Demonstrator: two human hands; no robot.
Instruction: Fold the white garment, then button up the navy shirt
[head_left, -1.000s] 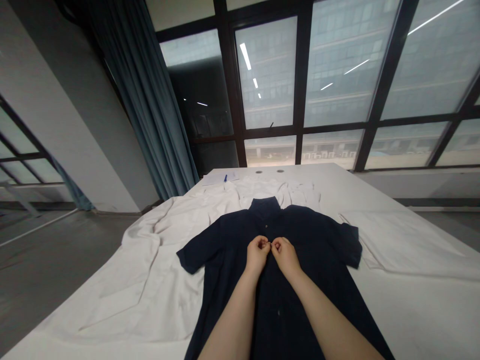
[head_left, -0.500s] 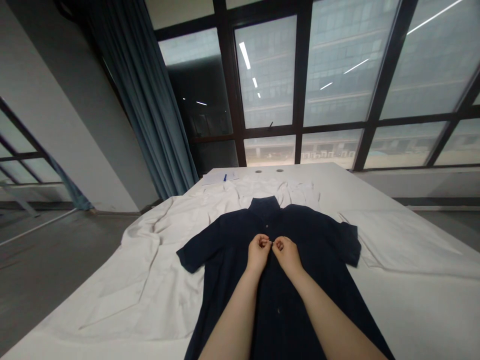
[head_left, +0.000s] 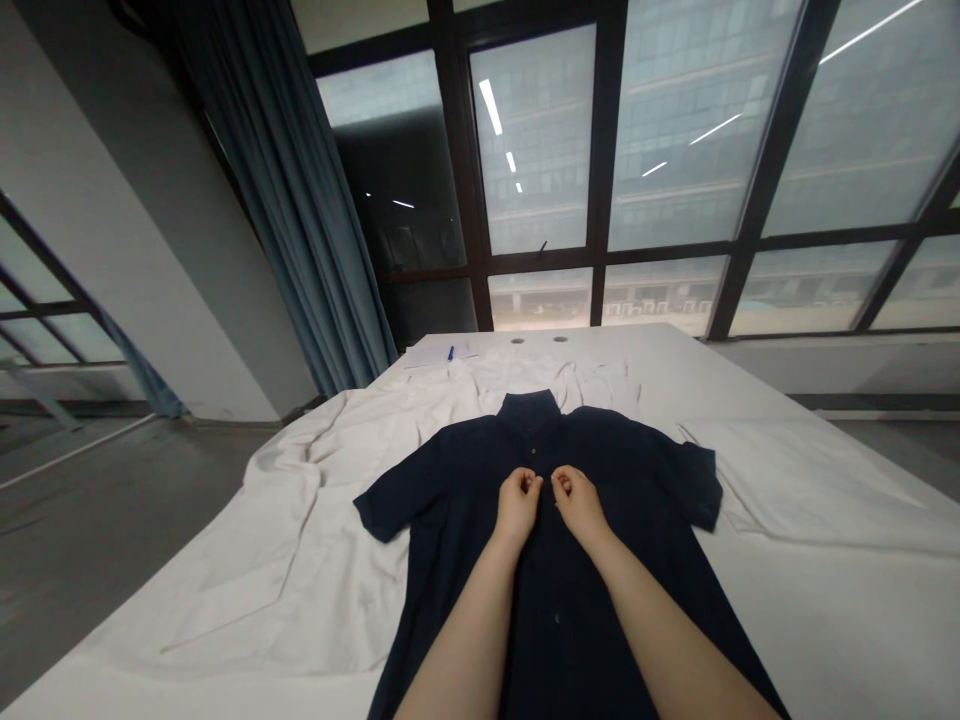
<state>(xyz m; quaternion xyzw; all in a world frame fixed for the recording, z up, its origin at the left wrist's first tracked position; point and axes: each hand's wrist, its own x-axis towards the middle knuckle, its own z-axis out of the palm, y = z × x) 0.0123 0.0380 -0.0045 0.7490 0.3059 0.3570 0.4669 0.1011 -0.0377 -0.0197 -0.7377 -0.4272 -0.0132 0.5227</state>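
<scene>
- Navy short-sleeved shirt (head_left: pixel 556 575) is laid flat on a white worktop (head_left: pixel 847 615), its collar (head_left: pixel 530 405) pointed away, with pale garments (head_left: pixel 360 480) spread at both sides.
- Left hand (head_left: pixel 519 505) is held at the shirt's upper front, fingers curled, tips close together; whether cloth is pinched cannot be told.
- Right hand (head_left: pixel 579 505) is held just beside it, fingers likewise curled, any pinch unclear.
- Blue pen (head_left: pixel 451 353) is placed near the far edge.
- Small button (head_left: pixel 533 451) is seen below the collar.

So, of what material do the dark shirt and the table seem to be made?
Dark shirt: cloth, perhaps cotton or a blend, matt; soft folds, no shine.
Table: possibly laminate, smooth white finish; flat, even top, no visible grain.
</scene>
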